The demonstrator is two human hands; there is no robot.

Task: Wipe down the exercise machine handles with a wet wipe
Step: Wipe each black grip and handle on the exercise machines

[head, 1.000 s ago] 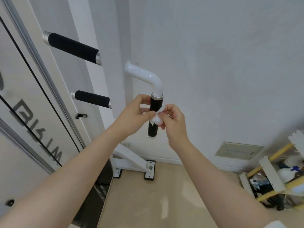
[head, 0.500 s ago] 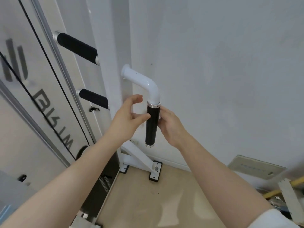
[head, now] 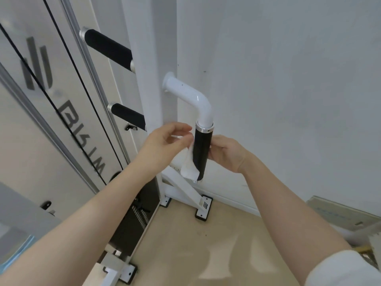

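A black handle (head: pixel 203 153) hangs down from a bent white pipe (head: pixel 191 98) on the exercise machine. A white wet wipe (head: pixel 188 165) hangs along the handle's left side. My left hand (head: pixel 167 144) pinches the wipe's top edge, just left of the handle. My right hand (head: pixel 225 152) reaches behind the handle from the right, fingers curled round its back; whether it also holds the wipe there is hidden. Two more black handles stick out of the white post: an upper handle (head: pixel 108 48) and a lower handle (head: pixel 127 116).
The machine's white frame foot (head: pixel 203 207) stands on the beige floor below the handle. A grey panel with black cables (head: pixel 82 96) fills the left. The white wall is right behind the handle. A flat board (head: pixel 342 215) lies at the lower right.
The wipe was bunched between both hands in front of the handle, then went out of sight. It now hangs spread along the handle's left side, pinched by my left hand. The view has shifted closer.
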